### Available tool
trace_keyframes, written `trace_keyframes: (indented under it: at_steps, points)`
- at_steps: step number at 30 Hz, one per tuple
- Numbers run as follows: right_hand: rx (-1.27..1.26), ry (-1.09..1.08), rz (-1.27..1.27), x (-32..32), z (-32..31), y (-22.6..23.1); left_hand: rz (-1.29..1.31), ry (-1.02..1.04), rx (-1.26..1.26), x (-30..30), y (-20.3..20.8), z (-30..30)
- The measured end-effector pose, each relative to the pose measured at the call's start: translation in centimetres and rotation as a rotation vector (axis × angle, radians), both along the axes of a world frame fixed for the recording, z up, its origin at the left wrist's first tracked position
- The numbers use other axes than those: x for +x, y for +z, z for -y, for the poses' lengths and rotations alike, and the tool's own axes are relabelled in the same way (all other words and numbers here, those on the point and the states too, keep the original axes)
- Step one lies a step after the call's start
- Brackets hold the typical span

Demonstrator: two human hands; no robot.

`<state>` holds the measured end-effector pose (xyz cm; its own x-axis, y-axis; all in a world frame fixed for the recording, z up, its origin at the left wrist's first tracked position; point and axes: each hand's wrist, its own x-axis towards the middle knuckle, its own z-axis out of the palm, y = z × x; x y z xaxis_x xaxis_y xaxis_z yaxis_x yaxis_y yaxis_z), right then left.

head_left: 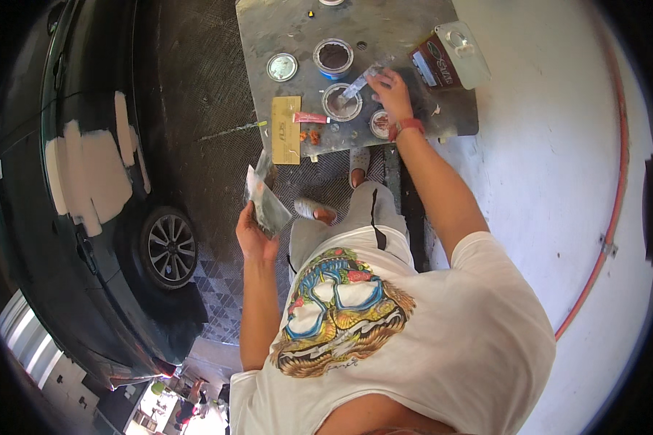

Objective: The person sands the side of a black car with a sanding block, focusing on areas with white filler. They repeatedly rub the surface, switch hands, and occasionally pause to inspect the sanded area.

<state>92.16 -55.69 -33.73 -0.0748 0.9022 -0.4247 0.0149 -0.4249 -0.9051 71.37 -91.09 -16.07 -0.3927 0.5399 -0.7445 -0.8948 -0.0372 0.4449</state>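
My right hand [393, 94], with a red band at the wrist, grips a flat, smeared spreader [357, 85]. The spreader's lower end reaches into an open round can [325, 109] of greyish paste on the table. Down at the left, my left hand [255, 238] holds a flat, greyish plate [268, 206] by its near edge, clear of the table. Some pale material shows near the plate's upper edge, too small to make out. Beyond the open can stands a blue can [334, 75] with dark contents. A stained round lid [381, 125] lies under my right wrist.
The table [268, 29] also carries a pale lid [282, 67], a cardboard piece [285, 141], a red tube [310, 118] and a rectangular tin [434, 64]. Left stands a dark car [36, 174] with beige patches [98, 177]. A white wall [544, 145] bounds the right side.
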Motion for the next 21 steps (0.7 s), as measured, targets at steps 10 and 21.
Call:
trace_keyframes:
  at_steps: [10,21]
  points:
    - [0.513,0.57,0.329,-1.0,0.9,12.5,0.097,0.105,0.111,-1.2,-7.6,-11.5]
    - [0.185,0.377,0.261,0.5,4.4,6.8,0.147,-0.032,0.05,1.2,-12.0,-20.7]
